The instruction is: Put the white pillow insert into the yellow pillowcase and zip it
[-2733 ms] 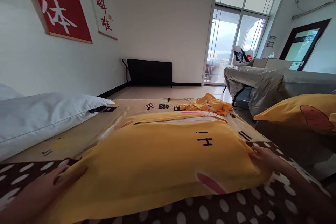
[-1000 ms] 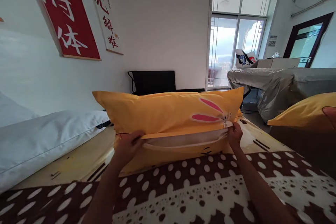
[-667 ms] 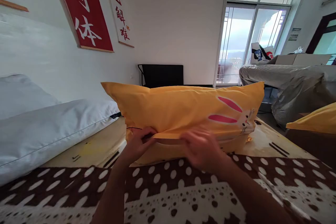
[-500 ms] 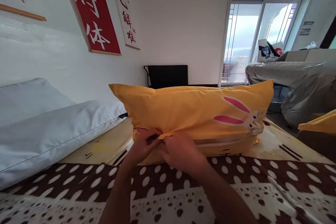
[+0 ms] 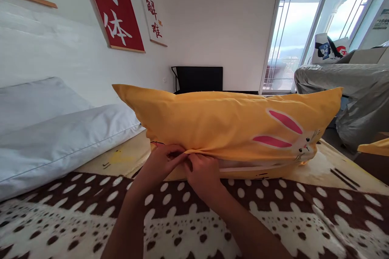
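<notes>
Fingers [image 5: 176,161] of my left hand [image 5: 158,164] and right hand [image 5: 203,173] pinch the pillowcase [image 5: 219,119] opening, facing me presumably for access, at the blanket's [image 5: 188,226] far edge.

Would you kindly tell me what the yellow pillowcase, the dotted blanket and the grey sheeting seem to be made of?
The yellow pillowcase looks like matte woven fabric, perhaps cotton, as its soft creases suggest. The dotted blanket seems matte plush, possibly synthetic, given its soft-edged print. The grey sheeting is probably thin plastic, with shiny, crinkled folds.
</notes>
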Available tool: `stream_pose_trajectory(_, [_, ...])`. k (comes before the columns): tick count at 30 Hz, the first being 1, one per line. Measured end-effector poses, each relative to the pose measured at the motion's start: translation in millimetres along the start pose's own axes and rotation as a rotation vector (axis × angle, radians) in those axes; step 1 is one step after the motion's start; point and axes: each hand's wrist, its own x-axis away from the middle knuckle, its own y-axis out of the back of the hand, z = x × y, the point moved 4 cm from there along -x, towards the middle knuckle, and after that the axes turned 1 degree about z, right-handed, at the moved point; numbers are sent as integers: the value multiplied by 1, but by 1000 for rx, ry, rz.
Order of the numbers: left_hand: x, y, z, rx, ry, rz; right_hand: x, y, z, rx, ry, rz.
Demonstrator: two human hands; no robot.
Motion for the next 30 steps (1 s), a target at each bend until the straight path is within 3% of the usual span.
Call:
stream_pose_trajectory(9, [1,1,-5,-10,-18,-27,0,-2,-4,-52,-40,-56])
stream_pose_trajectory(30, [-2,-3,-4,108,171,-86,-1,-11,-6,-80,-93,-154])
